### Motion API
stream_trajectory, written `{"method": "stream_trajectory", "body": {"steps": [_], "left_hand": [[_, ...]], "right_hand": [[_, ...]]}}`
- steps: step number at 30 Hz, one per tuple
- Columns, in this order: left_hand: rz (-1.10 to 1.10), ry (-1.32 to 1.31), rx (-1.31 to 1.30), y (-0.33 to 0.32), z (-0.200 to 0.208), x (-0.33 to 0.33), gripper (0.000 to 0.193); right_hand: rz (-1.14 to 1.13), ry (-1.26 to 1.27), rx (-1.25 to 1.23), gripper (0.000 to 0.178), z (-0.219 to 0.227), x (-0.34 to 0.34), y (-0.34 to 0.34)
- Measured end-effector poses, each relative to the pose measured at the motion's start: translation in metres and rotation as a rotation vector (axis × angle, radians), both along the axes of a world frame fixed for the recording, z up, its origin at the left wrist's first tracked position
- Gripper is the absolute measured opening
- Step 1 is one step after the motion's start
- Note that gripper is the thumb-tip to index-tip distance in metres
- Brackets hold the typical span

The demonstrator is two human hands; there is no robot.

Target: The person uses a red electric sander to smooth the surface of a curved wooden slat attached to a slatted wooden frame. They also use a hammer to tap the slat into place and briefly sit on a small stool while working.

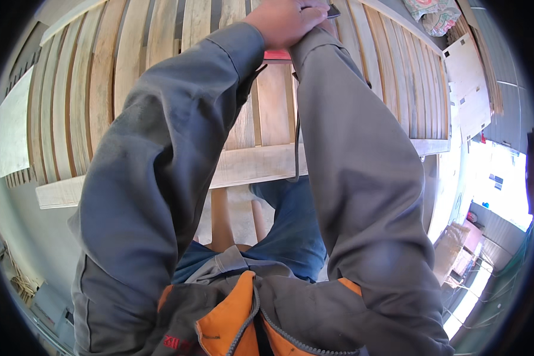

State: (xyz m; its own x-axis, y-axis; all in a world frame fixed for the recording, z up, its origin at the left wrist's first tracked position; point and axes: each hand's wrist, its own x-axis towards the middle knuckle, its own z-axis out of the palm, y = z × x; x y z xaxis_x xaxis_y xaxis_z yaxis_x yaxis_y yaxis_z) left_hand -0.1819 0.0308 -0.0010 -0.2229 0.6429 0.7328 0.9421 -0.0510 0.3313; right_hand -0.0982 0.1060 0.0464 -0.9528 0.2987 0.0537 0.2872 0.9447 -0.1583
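Observation:
At the top middle, my left hand (pixel 286 24) lies with its fingers curled together, over or against my right hand. Most of my right hand (pixel 327 25) is covered by the left one and by its sleeve, so its fingers do not show. Just below the hands a flat red part (pixel 277 56) of a tool shows between my wrists, and a dark end (pixel 334 10) sticks out beside the fingers. A dark cord (pixel 297 148) runs from near it over the table's front edge. The tool's kind is hidden by my hands.
Under my arms, pale wooden slats (pixel 107 65) lie side by side on a frame with a front rail (pixel 261 165). White panels lean at the left (pixel 15 124) and right (pixel 467 89). A plastic bag (pixel 436 16) sits at the far right. My legs (pixel 293 219) are beneath the front rail.

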Motion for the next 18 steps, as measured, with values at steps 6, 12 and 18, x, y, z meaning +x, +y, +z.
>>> {"method": "stream_trajectory", "body": {"steps": [6,12,18], "left_hand": [[0.080,-0.666,-0.167,0.009,0.024,0.014,0.047],[0.133,-0.636,-0.066,-0.011,0.025,0.056,0.033],[0.117,-0.712,-0.073,-0.021,0.031,0.107,0.036]], "right_hand": [[0.006,0.015,0.070,0.067,-0.005,-0.017,0.030],[0.045,-0.045,0.102,0.065,-0.017,0.000,0.016],[0.074,-0.159,0.139,0.062,-0.017,0.065,0.004]]}}
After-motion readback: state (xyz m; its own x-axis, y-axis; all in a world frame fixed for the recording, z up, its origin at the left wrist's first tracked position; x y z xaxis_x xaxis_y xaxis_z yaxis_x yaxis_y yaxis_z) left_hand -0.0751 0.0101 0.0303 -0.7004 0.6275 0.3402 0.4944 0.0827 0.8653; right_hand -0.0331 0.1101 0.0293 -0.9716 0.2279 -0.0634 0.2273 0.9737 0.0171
